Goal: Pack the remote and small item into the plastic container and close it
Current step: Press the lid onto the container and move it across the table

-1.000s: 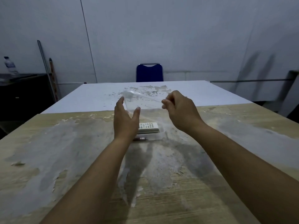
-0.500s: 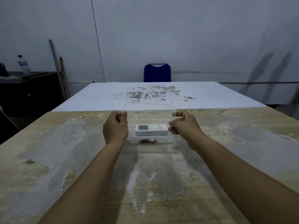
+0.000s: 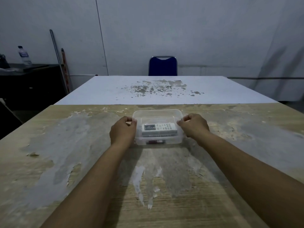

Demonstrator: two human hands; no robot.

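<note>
A clear plastic container [image 3: 158,112] sits on the worn wooden table [image 3: 65,162] in front of me, with its clear lid lying on top. Inside it lies a white remote [image 3: 159,127] with a small display and buttons facing up. A small dark battery [image 3: 154,142] lies along the container's near wall. My left hand [image 3: 122,131] grips the lid and container at the left end. My right hand [image 3: 194,126] grips them at the right end, with fingertips curled over the lid's edge.
A white table [image 3: 164,89] with flaked patches adjoins the far edge, and a blue chair [image 3: 162,65] stands behind it. At the left, a dark counter [image 3: 29,76] carries a water bottle [image 3: 24,55], with poles [image 3: 58,60] leaning against the wall.
One second ago both hands held the lid in the air above the container. They lowered it onto the container, and now they hold it at both ends.
</note>
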